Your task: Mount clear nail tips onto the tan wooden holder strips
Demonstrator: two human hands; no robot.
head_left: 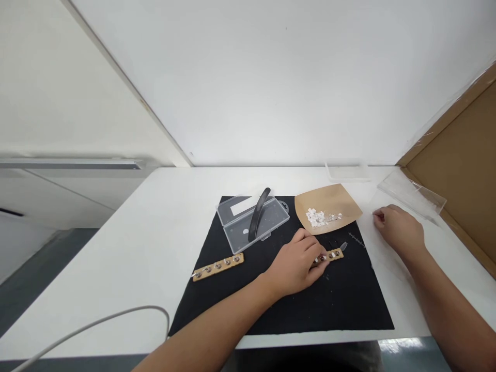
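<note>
While a white table [127, 263] spreads beneath everything, a brown cardboard panel [457, 175] stands along its right side. On the table lies a black mat [310, 315], with a kraft-paper tray [329, 195] overlapping its far right corner. An open clear case [237, 232] rests on the mat's far left part. The left hand [294, 264] reaches over the mat, its fingers closed on a tan strip [336, 253], whose studded right end sticks out past the fingertips. The right hand [399, 227] is just off the mat's right edge, fingers curled in; whether they pinch anything, I cannot tell. Another tan strip with metal studs [218, 266] lies apart at the mat's left. A curved black piece [259, 214] lies slantwise across the case. Smallest are the white bits [315, 217] heaped in the tray.
</note>
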